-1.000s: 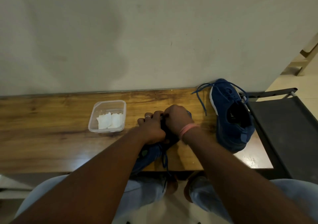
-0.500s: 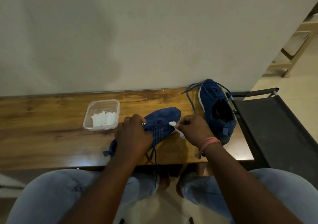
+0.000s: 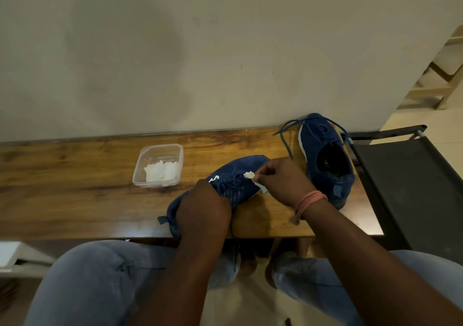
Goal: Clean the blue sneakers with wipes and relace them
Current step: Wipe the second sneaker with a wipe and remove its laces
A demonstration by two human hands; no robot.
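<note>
One blue sneaker (image 3: 240, 177) lies on its side on the wooden table (image 3: 75, 195), toe pointing far right. My left hand (image 3: 203, 208) grips its heel end near the table's front edge. My right hand (image 3: 280, 180) pinches a small white wipe (image 3: 249, 175) against the sneaker's upper near the laces. A dark lace hangs from this shoe over the table edge. The second blue sneaker (image 3: 325, 155) stands upright at the far right of the table, its laces loose and spread out.
A clear plastic container (image 3: 159, 165) holding white wipes sits on the table left of the sneakers. A plain wall runs along the table's back. A black chair (image 3: 406, 182) stands at the right end. My knees are under the front edge.
Both hands left the laces at the shoe's middle. The left hand now holds the heel, the sneaker lies turned on its side, and the right hand has a wipe at the upper.
</note>
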